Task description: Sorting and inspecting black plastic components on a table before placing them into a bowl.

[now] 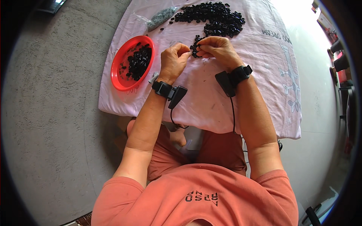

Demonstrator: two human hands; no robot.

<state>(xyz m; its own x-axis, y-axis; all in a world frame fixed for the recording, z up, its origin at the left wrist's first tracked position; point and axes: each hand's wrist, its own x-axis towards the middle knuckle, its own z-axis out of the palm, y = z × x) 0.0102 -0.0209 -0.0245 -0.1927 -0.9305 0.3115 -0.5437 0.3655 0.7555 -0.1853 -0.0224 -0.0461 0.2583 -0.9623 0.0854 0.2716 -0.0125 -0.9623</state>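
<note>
My left hand (pixel 174 61) is closed in a pinch above the cloth; whatever its fingertips hold is too small to make out. Close beside it, my right hand (pixel 219 49) pinches what looks like a small black plastic part (pixel 199 46). A few more black parts lie under and around the right fingertips. Beyond both hands spreads a large heap of the same shiny black parts (pixel 222 23). To the left of my left hand, a round red plastic tray (pixel 117 76) holds a smaller pile of black parts (pixel 139 62).
A clear plastic bag (pixel 162 17) of small grey pieces lies at the far left of the table. Pale pink printed cloth (pixel 260 56) covers the table. A small grey object (pixel 153 78) lies by my left wrist. Cabled black devices (pixel 178 97) are strapped to both wrists.
</note>
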